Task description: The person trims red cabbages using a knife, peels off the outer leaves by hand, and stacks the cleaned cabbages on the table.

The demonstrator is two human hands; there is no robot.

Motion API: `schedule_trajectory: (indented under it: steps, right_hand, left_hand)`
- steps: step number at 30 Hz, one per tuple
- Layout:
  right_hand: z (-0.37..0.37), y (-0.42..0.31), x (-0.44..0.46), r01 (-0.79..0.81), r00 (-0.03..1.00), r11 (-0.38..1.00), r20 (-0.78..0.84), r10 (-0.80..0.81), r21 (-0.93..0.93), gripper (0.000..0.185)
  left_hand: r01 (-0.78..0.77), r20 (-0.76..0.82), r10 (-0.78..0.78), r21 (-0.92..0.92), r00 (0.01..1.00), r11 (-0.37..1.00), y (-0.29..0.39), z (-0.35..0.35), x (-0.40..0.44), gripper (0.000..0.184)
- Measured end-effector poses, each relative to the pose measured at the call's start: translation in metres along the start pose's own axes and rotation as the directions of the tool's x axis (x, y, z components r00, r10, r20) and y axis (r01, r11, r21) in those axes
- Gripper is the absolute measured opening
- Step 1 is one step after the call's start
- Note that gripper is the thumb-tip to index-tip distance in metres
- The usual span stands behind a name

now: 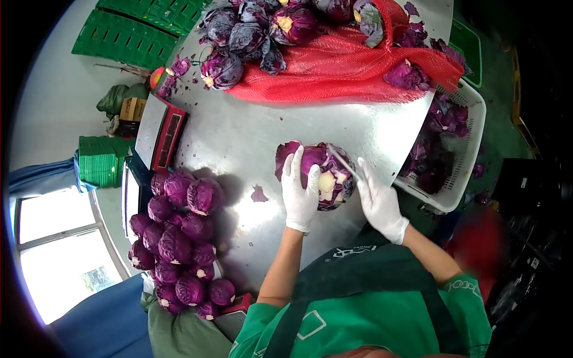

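Note:
A red cabbage (336,192) lies on the metal table, its pale cut stem side facing me and a loose outer leaf (286,156) sticking out at its left. My left hand (299,194), in a white glove, grips the cabbage's left side with fingers and thumb. In my gloved right hand (382,206) is a knife (344,162); its thin blade reaches over the cabbage's upper right, and the handle is hidden by the hand. A small leaf scrap (259,194) rests to the left of my left hand.
Trimmed red cabbages (176,244) are piled at the left, near a red scale (169,140). Untrimmed cabbages (222,68) and a red mesh bag (322,68) lie at the table's far side. Right of the table edge stands a white basket (471,143) of leaves.

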State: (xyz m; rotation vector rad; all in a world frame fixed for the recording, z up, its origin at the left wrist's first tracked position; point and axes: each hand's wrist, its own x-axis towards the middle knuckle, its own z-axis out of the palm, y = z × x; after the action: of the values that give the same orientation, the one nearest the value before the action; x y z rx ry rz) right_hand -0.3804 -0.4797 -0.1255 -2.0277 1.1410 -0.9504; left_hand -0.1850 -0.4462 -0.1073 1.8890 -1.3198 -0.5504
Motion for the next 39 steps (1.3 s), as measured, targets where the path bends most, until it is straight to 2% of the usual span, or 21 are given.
schedule_trajectory:
  steps: [2, 3, 4, 10, 15, 21, 22, 24, 26, 27, 28, 29, 31, 32, 33, 34, 35, 36, 37, 38, 39]
  right_hand:
    - [0.01, -0.005, -0.018, -0.11, 0.99, 0.994, 0.087, 0.11, -0.004, 0.058]
    - [0.009, -0.01, -0.018, -0.211, 0.96, 0.978, 0.187, 0.209, -0.01, 0.059]
    - [0.01, -0.011, -0.017, -0.216, 0.959, 0.976, 0.186, 0.214, -0.009, 0.059]
    - [0.011, -0.006, 0.001, -0.062, 0.988, 0.997, 0.137, 0.069, -0.053, 0.059]
    - [0.014, -0.005, 0.007, -0.049, 0.991, 0.984, 0.118, 0.07, -0.172, 0.056]
    - [0.011, 0.01, 0.028, -0.083, 0.996, 0.962, 0.015, 0.09, -0.261, 0.034]
    - [0.009, 0.008, 0.037, -0.093, 0.996, 0.983, -0.015, 0.092, -0.156, 0.032]
    - [0.002, 0.022, 0.054, -0.381, 0.917, 0.914, 0.067, 0.392, -0.142, 0.034]
    - [0.023, 0.104, 0.058, -0.519, 0.811, 0.827, 0.182, 0.556, -0.217, 0.04]
    - [0.021, 0.12, 0.068, -0.614, 0.763, 0.782, 0.174, 0.622, -0.104, 0.044]
    - [0.01, 0.102, 0.08, -0.587, 0.794, 0.805, 0.135, 0.593, -0.09, 0.046]
    - [0.002, 0.081, 0.088, -0.541, 0.834, 0.839, 0.158, 0.528, 0.052, 0.049]
    - [-0.007, 0.026, 0.085, -0.372, 0.916, 0.926, 0.191, 0.353, 0.07, 0.062]
    - [-0.01, 0.007, 0.083, -0.233, 0.948, 0.971, 0.212, 0.238, -0.051, 0.071]
    - [0.005, 0.016, 0.078, -0.126, 0.96, 0.984, 0.232, 0.154, -0.128, 0.086]
    - [0.013, 0.016, 0.078, -0.087, 0.995, 0.995, 0.047, 0.089, -0.039, 0.065]
    - [0.013, 0.027, 0.085, -0.193, 0.966, 0.979, 0.16, 0.201, -0.065, 0.058]
    - [0.012, 0.037, 0.092, -0.294, 0.911, 0.951, 0.271, 0.31, -0.101, 0.05]
    - [0.014, 0.035, 0.094, -0.241, 0.935, 0.96, 0.231, 0.27, -0.144, 0.039]
    - [0.016, 0.05, 0.106, -0.244, 0.935, 0.959, 0.23, 0.272, -0.143, 0.039]
    - [0.016, 0.076, 0.119, -0.268, 0.916, 0.922, 0.224, 0.334, -0.278, 0.04]
  left_hand:
    - [0.014, -0.001, -0.014, 0.037, 1.0, 0.999, 0.0, 0.001, 0.003, 0.053]
    - [0.03, 0.008, -0.031, 0.072, 1.0, 0.997, 0.004, 0.002, 0.003, 0.051]
    - [0.03, 0.013, -0.031, 0.073, 0.999, 0.997, 0.007, 0.002, 0.002, 0.051]
    - [0.067, -0.013, -0.066, 0.182, 0.998, 0.981, 0.014, 0.008, -0.001, 0.051]
    - [0.067, -0.032, -0.061, 0.231, 0.998, 0.971, 0.016, 0.012, 0.005, 0.049]
    - [0.095, -0.1, -0.078, 0.185, 0.992, 0.978, 0.01, 0.016, -0.003, 0.048]
    - [0.101, -0.097, -0.084, 0.187, 0.992, 0.977, 0.01, 0.014, -0.006, 0.048]
    - [0.086, -0.086, -0.071, 0.19, 0.994, 0.978, 0.012, 0.014, -0.004, 0.048]
    - [0.06, -0.09, -0.046, 0.158, 0.995, 0.986, 0.008, 0.013, -0.009, 0.048]
    - [0.037, -0.094, -0.024, 0.13, 0.995, 0.991, 0.006, 0.012, -0.011, 0.047]
    - [0.029, -0.102, -0.016, 0.131, 0.995, 0.991, 0.004, 0.011, -0.009, 0.047]
    - [0.029, -0.105, -0.017, 0.117, 0.994, 0.993, 0.0, 0.008, -0.01, 0.047]
    - [-0.007, -0.097, 0.021, 0.14, 0.995, 0.99, -0.005, 0.003, -0.013, 0.047]
    - [-0.013, -0.106, 0.027, 0.138, 0.994, 0.99, -0.005, -0.001, -0.007, 0.047]
    - [-0.132, -0.043, 0.142, 0.184, 0.989, 0.974, -0.004, -0.005, -0.001, 0.047]
    - [-0.252, 0.03, 0.252, 0.222, 0.967, 0.942, -0.002, -0.009, 0.003, 0.047]
    - [-0.255, 0.123, 0.23, 0.261, 0.965, 0.931, 0.004, -0.011, 0.006, 0.046]
    - [-0.256, 0.123, 0.231, 0.26, 0.965, 0.931, 0.004, -0.011, 0.007, 0.046]
    - [-0.286, 0.136, 0.262, 0.212, 0.955, 0.934, 0.003, -0.01, 0.009, 0.045]
    - [-0.315, 0.149, 0.293, 0.163, 0.945, 0.935, 0.002, -0.01, 0.011, 0.044]
    - [-0.282, 0.12, 0.264, 0.184, 0.957, 0.941, 0.007, -0.011, 0.01, 0.044]
